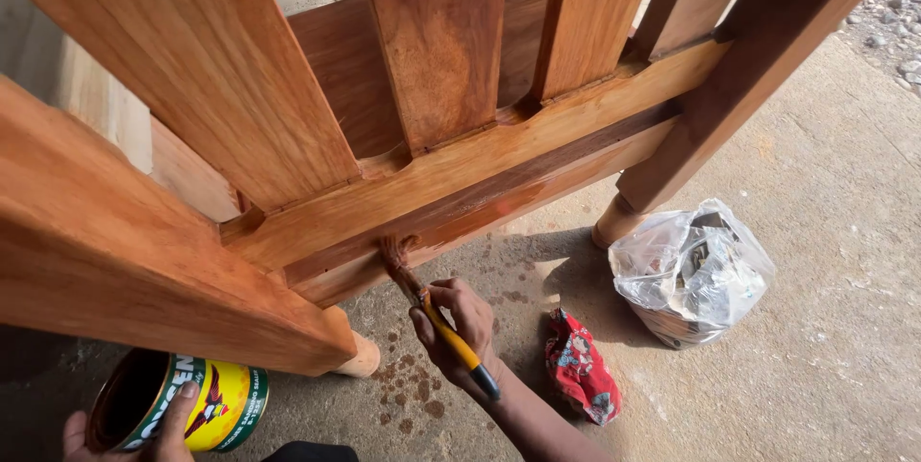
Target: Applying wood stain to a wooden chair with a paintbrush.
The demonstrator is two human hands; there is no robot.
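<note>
My right hand (460,328) grips a paintbrush (422,299) with a yellow and black handle. Its bristles press against the underside of the lower rail (480,195) of a reddish-brown wooden frame with upright slats (436,40). My left hand (144,428), at the bottom left, holds an open round can (187,404) with a yellow and green label, tilted on its side under the frame's thick end piece (125,260).
A crumpled red patterned cloth (580,371) lies on the concrete floor (825,260) beside my right forearm. A container wrapped in a clear plastic bag (691,270) stands near the frame's round leg (614,222). Dark stain drips (417,390) spot the floor. Gravel (887,11) lies at the top right.
</note>
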